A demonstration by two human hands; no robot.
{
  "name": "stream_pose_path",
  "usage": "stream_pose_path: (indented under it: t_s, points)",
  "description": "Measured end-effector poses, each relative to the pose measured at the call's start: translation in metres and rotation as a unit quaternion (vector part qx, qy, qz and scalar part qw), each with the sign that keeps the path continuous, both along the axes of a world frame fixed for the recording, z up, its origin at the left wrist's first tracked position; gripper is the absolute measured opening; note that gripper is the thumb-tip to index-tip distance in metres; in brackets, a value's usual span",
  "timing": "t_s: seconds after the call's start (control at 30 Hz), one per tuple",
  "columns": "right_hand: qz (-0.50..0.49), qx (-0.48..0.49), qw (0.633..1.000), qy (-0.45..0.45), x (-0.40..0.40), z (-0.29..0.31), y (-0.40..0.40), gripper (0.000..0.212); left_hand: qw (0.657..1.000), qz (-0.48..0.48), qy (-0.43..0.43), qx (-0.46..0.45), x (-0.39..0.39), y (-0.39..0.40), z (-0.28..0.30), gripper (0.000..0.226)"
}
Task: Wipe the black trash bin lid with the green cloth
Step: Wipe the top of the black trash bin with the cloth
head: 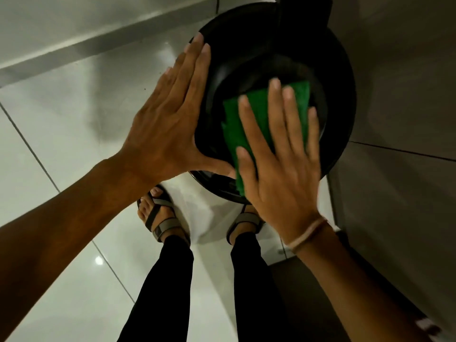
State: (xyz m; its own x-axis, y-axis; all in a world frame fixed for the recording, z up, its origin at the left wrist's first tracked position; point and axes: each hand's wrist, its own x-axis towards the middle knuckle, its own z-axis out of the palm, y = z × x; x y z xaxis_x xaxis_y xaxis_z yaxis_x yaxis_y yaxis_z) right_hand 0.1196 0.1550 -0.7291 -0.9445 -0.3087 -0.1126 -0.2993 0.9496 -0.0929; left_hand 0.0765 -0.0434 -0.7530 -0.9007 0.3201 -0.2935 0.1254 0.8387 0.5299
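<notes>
The round black trash bin lid (249,58) fills the upper middle of the head view, with a raised hinge piece at its far edge. A green cloth (243,127) lies flat on the lid's sunken centre. My right hand (278,169) presses on the cloth with its fingers spread, covering most of it. My left hand (170,119) lies flat against the lid's left rim, fingers straight and together, thumb along the near edge.
Glossy pale floor tiles (61,169) spread to the left and below. A grey wall (394,95) stands close on the right of the bin. My two sandalled feet (162,218) stand just in front of the bin.
</notes>
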Motion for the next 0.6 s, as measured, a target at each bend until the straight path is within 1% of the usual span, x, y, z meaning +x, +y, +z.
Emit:
stream_pose_path:
  t_s: [0.07, 0.1, 0.17, 0.2, 0.23, 0.27, 0.3, 0.37, 0.4, 0.43, 0.47, 0.53, 0.57, 0.6]
  points:
    - [-0.039, 0.04, 0.997, -0.043, 0.011, 0.009, 0.03, 0.058, 1.0, -0.003, -0.008, 0.002, 0.0, 0.001, 0.002, 0.159]
    - [-0.071, 0.051, 0.995, -0.048, 0.004, 0.008, 0.036, 0.059, 1.0, -0.001, -0.011, 0.003, 0.0, 0.003, 0.003, 0.16]
    - [-0.139, 0.062, 0.988, -0.018, -0.026, 0.001, 0.023, 0.058, 1.0, 0.004, -0.02, 0.003, 0.0, 0.008, 0.006, 0.161]
    - [-0.151, 0.055, 0.987, 0.013, -0.044, -0.004, 0.006, 0.058, 1.0, 0.011, -0.022, 0.0, 0.0, 0.011, 0.007, 0.161]
    - [-0.142, 0.039, 0.988, 0.037, -0.057, -0.008, -0.01, 0.057, 1.0, 0.016, -0.023, -0.004, 0.001, 0.011, 0.007, 0.161]
    - [-0.107, 0.01, 0.993, 0.049, -0.061, -0.012, -0.022, 0.057, 1.0, 0.019, -0.023, -0.009, 0.002, 0.011, 0.007, 0.16]
    - [-0.051, -0.017, 0.998, 0.044, -0.055, -0.013, -0.025, 0.057, 1.0, 0.019, -0.021, -0.012, 0.002, 0.01, 0.008, 0.158]
    - [0.035, -0.025, 0.999, -0.004, -0.018, -0.008, -0.005, 0.056, 1.0, 0.013, -0.017, -0.012, 0.001, 0.009, 0.008, 0.155]
    - [0.049, -0.01, 0.998, -0.036, 0.001, 0.001, 0.015, 0.056, 1.0, 0.007, -0.019, -0.009, 0.0, 0.01, 0.009, 0.157]
    - [0.046, 0.007, 0.997, -0.059, 0.011, 0.008, 0.036, 0.056, 1.0, 0.004, -0.022, -0.006, 0.0, 0.011, 0.01, 0.159]
    - [0.031, 0.018, 0.997, -0.062, 0.009, 0.01, 0.051, 0.056, 1.0, 0.007, -0.026, -0.004, 0.0, 0.011, 0.011, 0.16]
    - [-0.045, 0.042, 0.998, -0.031, -0.022, 0.003, 0.051, 0.056, 0.999, 0.01, -0.035, 0.0, 0.0, 0.013, 0.012, 0.161]
    - [-0.082, 0.045, 0.996, 0.003, -0.043, -0.003, 0.037, 0.056, 0.999, 0.012, -0.035, -0.001, 0.002, 0.015, 0.011, 0.161]
    - [-0.097, 0.038, 0.994, 0.023, -0.059, -0.007, 0.015, 0.056, 0.999, 0.015, -0.033, -0.005, 0.003, 0.014, 0.01, 0.161]
